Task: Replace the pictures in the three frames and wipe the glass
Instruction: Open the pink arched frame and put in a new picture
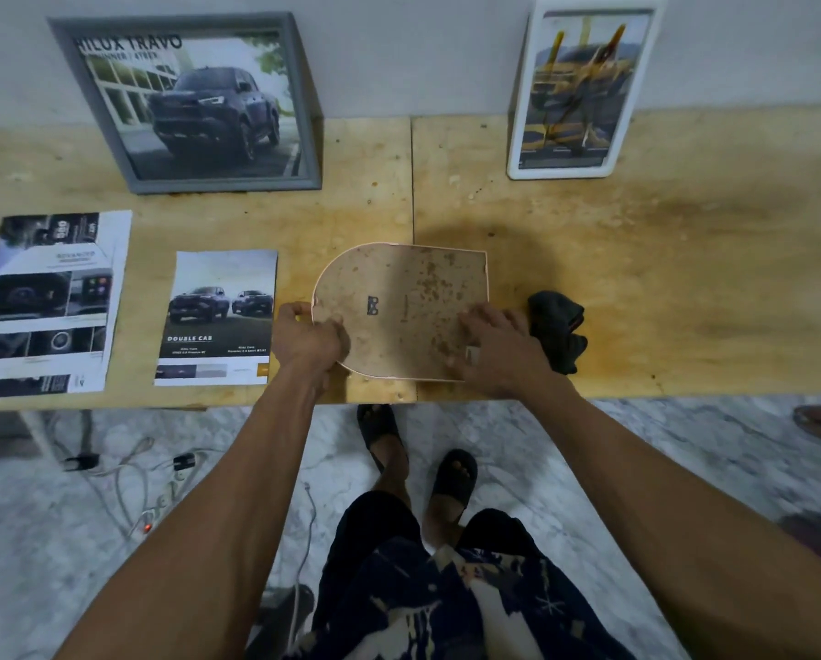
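Fingers (pixel 332 326) of the left hand (pixel 306 338) were curled over the rounded end of an arched frame (pixel 399 309) laid face down on the bench (pixel 637 259). The right hand (pixel 492 345) was spread flat on its backing, apparently pressing. A dark cloth (pixel 558 328) was left just beyond the right fingers.

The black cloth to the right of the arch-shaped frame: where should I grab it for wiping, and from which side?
Take the black cloth by its raised, bunched upper part, coming straight down from above. It lies crumpled on the table, so the folds give a pinch. The right hand is nearest, resting on the face-down arch-shaped frame just beside it.
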{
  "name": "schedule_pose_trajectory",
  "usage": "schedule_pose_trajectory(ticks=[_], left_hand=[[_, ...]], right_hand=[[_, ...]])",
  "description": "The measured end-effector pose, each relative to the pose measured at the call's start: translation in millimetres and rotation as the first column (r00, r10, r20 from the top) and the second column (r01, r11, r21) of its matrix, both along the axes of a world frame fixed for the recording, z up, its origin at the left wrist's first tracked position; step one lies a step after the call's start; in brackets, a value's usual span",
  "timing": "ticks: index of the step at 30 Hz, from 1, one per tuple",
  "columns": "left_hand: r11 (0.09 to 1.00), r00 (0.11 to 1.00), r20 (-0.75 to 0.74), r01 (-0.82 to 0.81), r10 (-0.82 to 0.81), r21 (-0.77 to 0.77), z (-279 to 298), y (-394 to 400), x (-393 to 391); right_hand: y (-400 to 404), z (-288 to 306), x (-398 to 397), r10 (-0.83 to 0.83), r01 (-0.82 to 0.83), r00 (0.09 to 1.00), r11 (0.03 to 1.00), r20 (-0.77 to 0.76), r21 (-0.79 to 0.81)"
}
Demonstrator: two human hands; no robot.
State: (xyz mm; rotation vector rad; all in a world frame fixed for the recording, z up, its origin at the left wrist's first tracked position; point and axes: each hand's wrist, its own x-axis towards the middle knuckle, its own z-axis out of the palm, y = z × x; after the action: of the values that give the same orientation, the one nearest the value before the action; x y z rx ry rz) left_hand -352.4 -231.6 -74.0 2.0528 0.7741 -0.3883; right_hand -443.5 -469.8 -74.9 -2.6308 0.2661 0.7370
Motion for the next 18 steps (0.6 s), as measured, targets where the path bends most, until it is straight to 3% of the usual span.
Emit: schedule_pose_trajectory(ticks=[3,5,8,12,14,18], left_hand=[[0.999,0.999,-0.011,-0.041,0.041,-0.034,18,0,7],[0.998,0.999,-0.029,-0.046,0.045,-0.036,31,-1,11],[0.996,0.997,-0.042,-0.061,0.058,-0.068,51,-7,12],[0.982,0.994,-0.005,-0.113,0.113,-0.151,78,-16,4],[0.955,0.989,0.060,-0.116,0.137,-0.274,90,-18,1],[0.868,0.972,0.163,-0.068,0.168,-0.492,108,-23,-10]], right_hand=[[7,15,-7,0.049,-0.049,0.989,0.999,0.143,-0.005],[15,27,-14,0.146,-0.145,0.926,0.989,0.348,-0.029],[22,40,-20,0.265,-0.264,0.814,0.961,0.518,-0.078],[20,50,-23,0.247,-0.247,0.714,0.964,0.656,-0.094],[18,58,-20,0.227,-0.213,0.660,0.971,0.716,-0.111],[18,83,-5,-0.043,-0.013,0.572,0.998,0.819,0.062]])
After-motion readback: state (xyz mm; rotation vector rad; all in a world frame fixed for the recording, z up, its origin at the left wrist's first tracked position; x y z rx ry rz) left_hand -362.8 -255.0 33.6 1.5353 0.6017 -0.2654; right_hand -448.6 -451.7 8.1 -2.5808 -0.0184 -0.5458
